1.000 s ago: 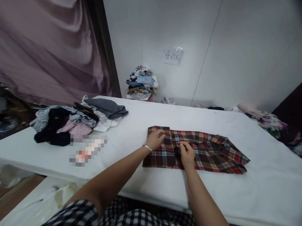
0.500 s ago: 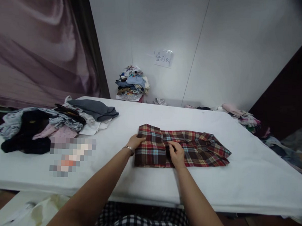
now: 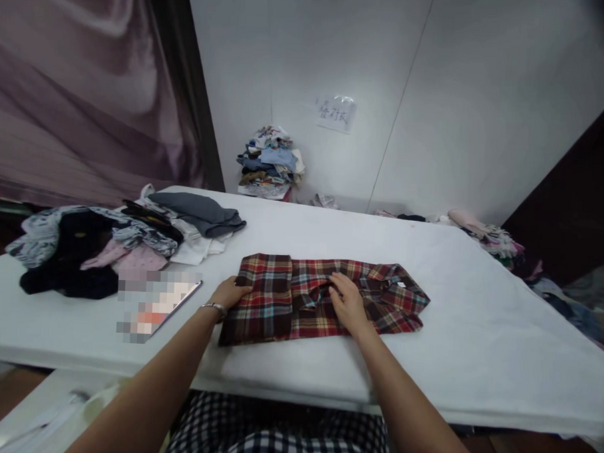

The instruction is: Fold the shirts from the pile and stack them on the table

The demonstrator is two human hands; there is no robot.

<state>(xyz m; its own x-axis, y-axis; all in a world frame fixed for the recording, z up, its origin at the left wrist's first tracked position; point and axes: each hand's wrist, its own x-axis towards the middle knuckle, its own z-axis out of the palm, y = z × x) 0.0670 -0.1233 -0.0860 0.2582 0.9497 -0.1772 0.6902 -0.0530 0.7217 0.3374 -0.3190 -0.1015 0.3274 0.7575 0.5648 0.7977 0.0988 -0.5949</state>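
A brown, red and cream plaid shirt point(image 3: 263, 311) lies folded lengthwise on the white-covered table point(image 3: 466, 354), its collar end pointing right. The left part is doubled over into a flat panel. My left hand point(image 3: 227, 295), with a bracelet at the wrist, grips the shirt's left edge; its thumb is on top and the other fingers are hidden by the cloth. My right hand point(image 3: 348, 305) rests on the middle of the shirt, fingers slightly apart, beside a rumpled opening in the fabric. A small white tag shows near the collar.
Heaped clothes point(image 3: 91, 251) and a grey garment point(image 3: 202, 212) lie at the left, near a phone-like flat item point(image 3: 171, 311), partly pixelated. A tall clothes stack point(image 3: 272, 162) stands against the wall. More clothes point(image 3: 491, 241) line the right edge.
The shirt has shifted left and slightly toward me, with my left hand on its edge. My right hand has gone from pinched fingers to lying more flat on the cloth.
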